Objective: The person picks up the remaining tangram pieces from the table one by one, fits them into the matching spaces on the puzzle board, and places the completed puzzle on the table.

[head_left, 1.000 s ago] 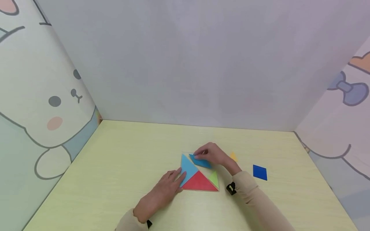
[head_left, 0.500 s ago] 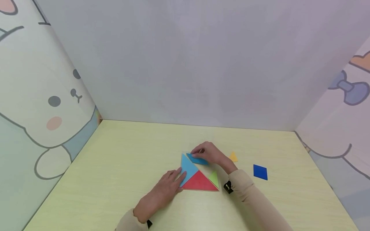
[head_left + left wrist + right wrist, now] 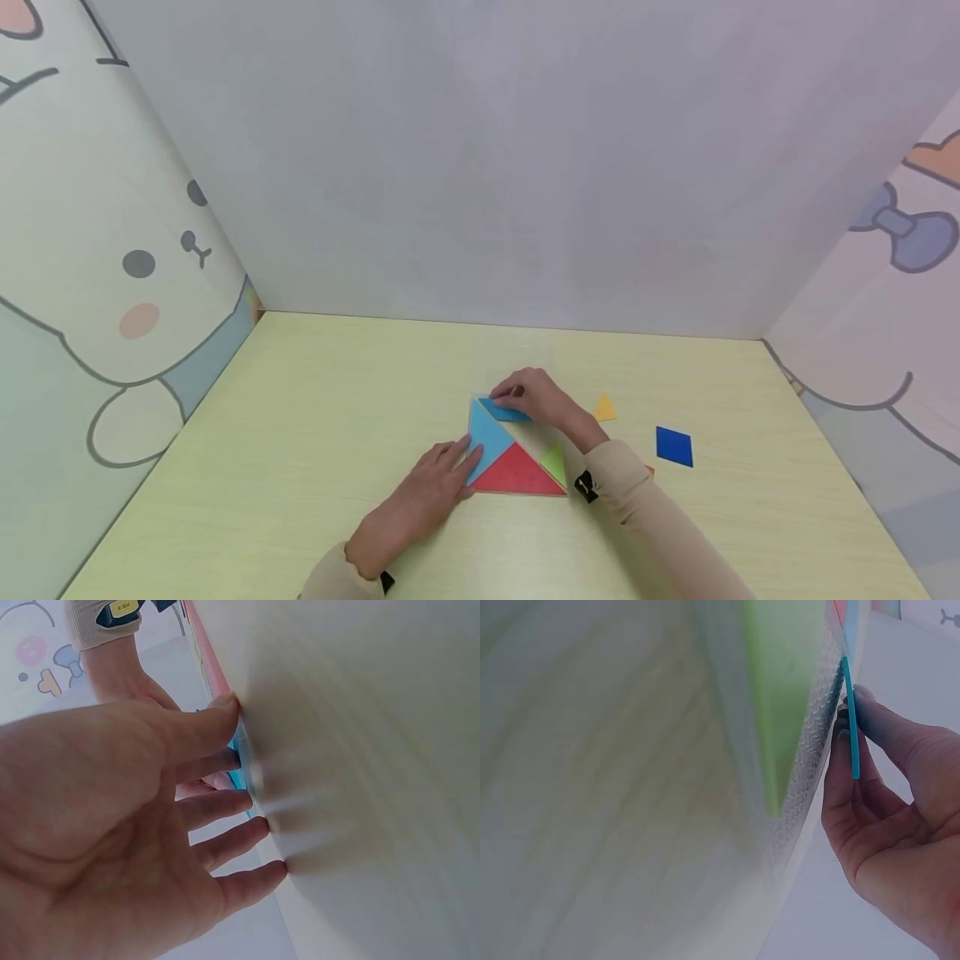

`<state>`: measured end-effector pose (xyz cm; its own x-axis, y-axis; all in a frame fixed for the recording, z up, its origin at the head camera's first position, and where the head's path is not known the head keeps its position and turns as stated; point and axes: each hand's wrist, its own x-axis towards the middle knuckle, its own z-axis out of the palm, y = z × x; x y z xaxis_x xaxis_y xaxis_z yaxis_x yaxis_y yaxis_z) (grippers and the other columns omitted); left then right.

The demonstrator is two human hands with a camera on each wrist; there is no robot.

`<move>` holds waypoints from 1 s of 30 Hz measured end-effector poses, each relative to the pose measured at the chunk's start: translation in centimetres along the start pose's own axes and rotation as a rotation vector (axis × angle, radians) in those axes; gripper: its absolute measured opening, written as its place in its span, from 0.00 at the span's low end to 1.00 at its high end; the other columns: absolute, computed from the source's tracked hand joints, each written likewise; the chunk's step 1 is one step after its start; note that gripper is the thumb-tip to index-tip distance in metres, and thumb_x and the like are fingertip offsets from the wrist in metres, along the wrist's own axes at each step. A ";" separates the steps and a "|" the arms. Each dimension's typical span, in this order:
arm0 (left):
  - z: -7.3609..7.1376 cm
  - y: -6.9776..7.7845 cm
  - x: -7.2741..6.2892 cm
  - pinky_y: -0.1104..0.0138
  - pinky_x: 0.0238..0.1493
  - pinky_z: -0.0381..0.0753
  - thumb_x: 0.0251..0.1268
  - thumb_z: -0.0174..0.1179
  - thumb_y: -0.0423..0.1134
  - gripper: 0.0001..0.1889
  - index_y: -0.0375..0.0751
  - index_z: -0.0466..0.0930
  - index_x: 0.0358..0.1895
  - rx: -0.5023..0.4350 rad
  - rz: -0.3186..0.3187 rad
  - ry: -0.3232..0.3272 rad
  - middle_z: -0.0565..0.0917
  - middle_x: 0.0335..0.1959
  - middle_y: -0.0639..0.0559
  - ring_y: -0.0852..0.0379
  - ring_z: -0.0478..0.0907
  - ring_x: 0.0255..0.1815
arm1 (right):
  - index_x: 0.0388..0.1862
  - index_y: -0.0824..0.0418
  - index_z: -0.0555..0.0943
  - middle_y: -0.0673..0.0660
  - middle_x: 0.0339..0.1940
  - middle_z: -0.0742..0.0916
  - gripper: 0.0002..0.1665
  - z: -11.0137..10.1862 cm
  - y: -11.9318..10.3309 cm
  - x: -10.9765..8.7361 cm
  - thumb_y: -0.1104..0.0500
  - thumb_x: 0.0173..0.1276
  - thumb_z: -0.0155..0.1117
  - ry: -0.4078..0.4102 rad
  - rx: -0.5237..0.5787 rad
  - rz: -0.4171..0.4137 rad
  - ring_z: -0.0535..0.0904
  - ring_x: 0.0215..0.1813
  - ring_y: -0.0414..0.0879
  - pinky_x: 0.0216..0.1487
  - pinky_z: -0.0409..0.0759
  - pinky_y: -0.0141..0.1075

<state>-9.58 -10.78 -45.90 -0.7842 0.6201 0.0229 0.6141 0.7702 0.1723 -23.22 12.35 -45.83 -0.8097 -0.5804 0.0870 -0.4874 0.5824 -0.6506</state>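
Note:
My right hand (image 3: pixel 540 402) pinches a blue tangram piece (image 3: pixel 507 412) between thumb and fingers. In the right wrist view that blue piece shows edge-on, tilted up from the textured clear tray (image 3: pixel 810 742). It lies along the slanted edge of a light blue triangle (image 3: pixel 487 433), partly hidden by my fingers. A red triangle (image 3: pixel 519 477) fills the tray's near side, with a small green triangle (image 3: pixel 554 463) at its right. My left hand (image 3: pixel 431 492), fingers spread, rests at the tray's left side, fingertips on the light blue triangle's edge and the table.
A small yellow triangle (image 3: pixel 604 407) lies on the table right of the tray. Farther right is a dark blue four-sided piece (image 3: pixel 674 447). An orange-red corner (image 3: pixel 650 470) peeks out beside my right sleeve. A pale wall (image 3: pixel 510 167) stands behind the table.
My right hand has slid the blue piece left and slightly back, closer along the light blue triangle. The orange-red corner has come into view by the sleeve. My left hand stays put.

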 end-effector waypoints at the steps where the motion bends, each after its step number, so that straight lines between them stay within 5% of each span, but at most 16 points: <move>1: 0.0 0.0 0.0 0.53 0.67 0.74 0.76 0.61 0.43 0.29 0.35 0.69 0.74 0.001 0.002 0.003 0.69 0.73 0.37 0.42 0.71 0.66 | 0.49 0.63 0.90 0.55 0.45 0.91 0.11 0.0 -0.1 0.1 0.62 0.71 0.70 0.001 -0.004 0.008 0.85 0.45 0.48 0.46 0.85 0.35; 19: 0.0 0.0 -0.3 0.53 0.66 0.75 0.75 0.62 0.42 0.29 0.34 0.70 0.73 0.006 0.026 0.031 0.71 0.72 0.36 0.42 0.71 0.65 | 0.39 0.61 0.88 0.49 0.32 0.88 0.03 0.9 -0.7 0.6 0.62 0.69 0.72 0.059 -0.017 0.068 0.80 0.35 0.40 0.42 0.81 0.34; 30: -0.3 0.1 -0.3 0.53 0.67 0.74 0.75 0.62 0.42 0.29 0.34 0.70 0.73 -0.007 0.022 0.018 0.70 0.72 0.36 0.42 0.71 0.66 | 0.40 0.60 0.87 0.49 0.34 0.87 0.03 1.0 -0.5 0.6 0.62 0.70 0.71 0.051 -0.014 0.077 0.80 0.36 0.40 0.41 0.81 0.33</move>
<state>-9.35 -10.94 -45.64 -0.7718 0.6342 0.0449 0.6309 0.7551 0.1783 -23.13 11.09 -46.22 -0.8603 -0.5041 0.0762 -0.4277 0.6322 -0.6460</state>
